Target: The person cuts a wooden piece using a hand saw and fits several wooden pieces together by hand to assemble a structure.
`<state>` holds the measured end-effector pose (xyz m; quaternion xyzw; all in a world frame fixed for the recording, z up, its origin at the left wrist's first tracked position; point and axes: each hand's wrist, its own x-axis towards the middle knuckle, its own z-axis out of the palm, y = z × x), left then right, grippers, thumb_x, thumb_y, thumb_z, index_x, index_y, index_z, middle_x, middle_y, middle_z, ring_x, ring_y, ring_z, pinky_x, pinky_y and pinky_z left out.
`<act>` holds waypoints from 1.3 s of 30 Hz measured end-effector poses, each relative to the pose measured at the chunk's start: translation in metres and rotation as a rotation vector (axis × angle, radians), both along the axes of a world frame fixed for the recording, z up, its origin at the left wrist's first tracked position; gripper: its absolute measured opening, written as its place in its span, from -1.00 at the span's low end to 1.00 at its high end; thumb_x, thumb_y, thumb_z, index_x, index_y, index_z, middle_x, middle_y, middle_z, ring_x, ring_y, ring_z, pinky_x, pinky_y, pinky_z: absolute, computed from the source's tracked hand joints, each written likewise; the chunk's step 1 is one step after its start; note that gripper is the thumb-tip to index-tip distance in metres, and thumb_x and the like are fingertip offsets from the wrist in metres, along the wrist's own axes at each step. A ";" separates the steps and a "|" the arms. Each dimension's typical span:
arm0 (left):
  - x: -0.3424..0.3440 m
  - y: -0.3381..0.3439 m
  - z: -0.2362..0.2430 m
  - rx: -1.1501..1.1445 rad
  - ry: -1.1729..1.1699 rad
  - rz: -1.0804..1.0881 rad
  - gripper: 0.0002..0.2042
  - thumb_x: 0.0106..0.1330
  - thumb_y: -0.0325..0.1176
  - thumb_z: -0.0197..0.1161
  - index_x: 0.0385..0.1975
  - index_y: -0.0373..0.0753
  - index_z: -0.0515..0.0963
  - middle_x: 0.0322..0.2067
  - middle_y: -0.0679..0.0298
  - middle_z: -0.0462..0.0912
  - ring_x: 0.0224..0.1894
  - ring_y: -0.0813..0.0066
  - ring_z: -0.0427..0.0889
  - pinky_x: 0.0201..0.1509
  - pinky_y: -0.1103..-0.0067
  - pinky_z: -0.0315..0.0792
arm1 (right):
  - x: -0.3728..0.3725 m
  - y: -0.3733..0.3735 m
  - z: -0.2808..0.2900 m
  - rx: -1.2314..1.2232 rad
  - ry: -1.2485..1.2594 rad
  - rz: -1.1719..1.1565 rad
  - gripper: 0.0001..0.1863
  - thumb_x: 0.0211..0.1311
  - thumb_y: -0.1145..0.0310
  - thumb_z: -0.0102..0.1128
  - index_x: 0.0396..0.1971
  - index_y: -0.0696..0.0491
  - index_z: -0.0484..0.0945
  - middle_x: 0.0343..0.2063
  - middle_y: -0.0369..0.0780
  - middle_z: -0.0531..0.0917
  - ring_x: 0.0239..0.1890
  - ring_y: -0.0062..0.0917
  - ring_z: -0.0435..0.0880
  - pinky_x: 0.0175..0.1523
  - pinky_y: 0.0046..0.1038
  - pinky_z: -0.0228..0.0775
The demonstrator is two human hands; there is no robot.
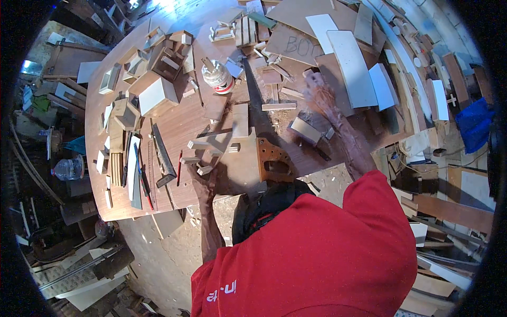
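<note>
My left hand (pixel 203 182) is at the near edge of the bench, its fingers closed on a small wooden assembly (pixel 216 143) with short blocks sticking out to the left. My right hand (pixel 320 96) reaches over the right part of the bench, close to loose wood offcuts and a brown board. Its fingers are smeared, so their grip is unclear. Between the hands lies a handsaw (pixel 273 161), wooden handle toward me and dark blade pointing away. A small block with a pale face (pixel 305 131) rests below my right hand.
A white glue tub (pixel 217 79) with sticks in it stands mid-bench. Small wooden boxes (pixel 158 98) crowd the left side. Nearer lie a hammer (pixel 163 158), a red pencil (pixel 179 168) and wood strips. White panels (pixel 351 68) cover the far right.
</note>
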<state>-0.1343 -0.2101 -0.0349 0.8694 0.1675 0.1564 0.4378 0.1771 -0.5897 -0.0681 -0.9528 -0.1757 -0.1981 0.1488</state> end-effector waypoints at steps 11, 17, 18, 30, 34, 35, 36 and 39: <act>0.001 -0.001 -0.001 -0.059 -0.084 0.011 -0.23 0.12 -0.34 0.39 0.27 -0.41 0.10 0.14 -0.08 0.36 0.12 0.08 0.43 0.16 0.37 0.36 | -0.033 0.046 0.042 0.216 0.427 0.349 -0.76 0.24 0.28 0.13 -0.25 0.13 0.60 -0.38 -0.05 0.66 -0.32 -0.19 0.66 -0.18 -0.25 0.46; -0.002 -0.002 0.005 -0.035 -0.008 0.027 -0.01 0.10 -0.39 0.41 0.38 -0.41 -0.23 0.28 -0.14 0.23 0.30 0.04 0.28 0.33 0.39 0.21 | -0.080 0.062 0.077 0.928 1.057 0.326 -0.59 0.35 0.12 0.11 -0.10 0.21 0.56 -0.22 -0.14 0.63 -0.31 -0.43 0.66 -0.23 -0.44 0.53; -0.005 0.002 0.002 0.007 0.028 0.040 0.01 0.10 -0.40 0.41 0.38 -0.41 -0.27 0.29 -0.16 0.21 0.33 0.02 0.24 0.36 0.39 0.18 | -0.092 0.068 0.088 0.957 1.090 0.228 -0.54 0.37 0.09 0.09 -0.03 0.23 0.51 -0.24 -0.16 0.62 -0.31 -0.46 0.65 -0.23 -0.47 0.54; -0.060 -0.022 0.098 -0.943 -0.066 0.086 -0.53 0.37 -0.28 0.21 0.20 -0.32 0.29 -0.13 0.06 0.59 -0.18 0.26 0.66 -0.06 0.43 0.56 | -0.161 0.116 0.137 0.642 1.091 0.644 -0.72 0.34 0.30 0.11 -0.09 0.15 0.60 -0.37 -0.25 0.64 -0.33 -0.61 0.60 -0.20 -0.55 0.48; -0.049 -0.026 0.099 -1.134 -0.003 0.085 -0.60 0.38 -0.30 0.19 0.12 -0.38 0.37 -0.17 0.06 0.61 -0.19 0.26 0.69 -0.07 0.43 0.59 | -0.186 0.163 0.163 0.373 1.043 0.788 -0.74 0.22 0.39 0.25 -0.09 0.11 0.63 -0.25 -0.19 0.70 -0.18 -0.54 0.65 -0.11 -0.49 0.54; -0.048 -0.025 0.091 -1.043 -0.017 0.085 -0.66 0.37 -0.32 0.20 0.04 -0.41 0.44 -0.23 0.07 0.63 -0.23 0.29 0.70 -0.12 0.46 0.61 | -0.191 0.170 0.158 0.369 1.048 0.812 -0.73 0.22 0.39 0.27 -0.09 0.11 0.63 -0.27 -0.19 0.70 -0.19 -0.55 0.65 -0.11 -0.50 0.53; -0.048 -0.024 0.084 -0.952 -0.030 0.086 -0.70 0.36 -0.34 0.21 -0.05 -0.44 0.52 -0.28 0.08 0.66 -0.27 0.32 0.71 -0.16 0.49 0.62 | -0.196 0.176 0.154 0.413 1.015 0.820 -0.70 0.22 0.36 0.27 -0.06 0.11 0.61 -0.30 -0.18 0.70 -0.22 -0.57 0.65 -0.12 -0.52 0.52; -0.043 -0.017 0.087 -0.952 -0.017 0.194 -0.77 0.35 -0.36 0.24 -0.21 -0.45 0.60 -0.38 0.10 0.68 -0.29 0.38 0.72 -0.23 0.53 0.64 | -0.209 0.189 0.143 0.629 0.968 0.578 -0.68 0.24 0.36 0.26 -0.03 0.11 0.59 -0.33 -0.20 0.69 -0.26 -0.60 0.64 -0.16 -0.55 0.51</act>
